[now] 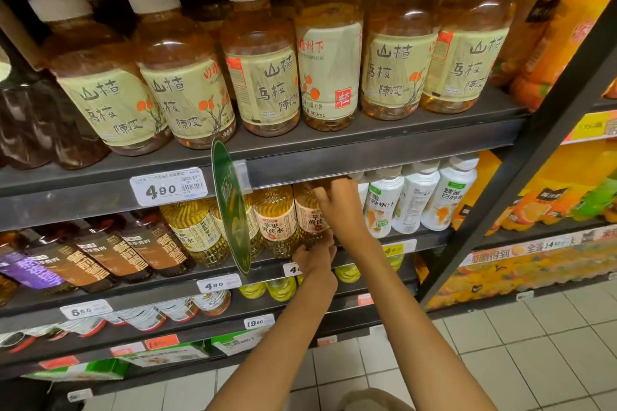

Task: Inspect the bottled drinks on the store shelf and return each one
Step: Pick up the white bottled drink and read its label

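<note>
Both forearms reach to mid-frame, where one amber bottle (309, 210) is gripped: right hand (337, 207) near its top, left hand (314, 257) at its base; its return looks unfinished.

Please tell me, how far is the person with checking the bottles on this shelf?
Done: cannot tell; every other bottle stands in its row. In hand: both hands are on one yellow bottle on the second shelf, the right hand at its top, the left hand at its base. Left: whether it is coming out or going back is unclear.
</note>
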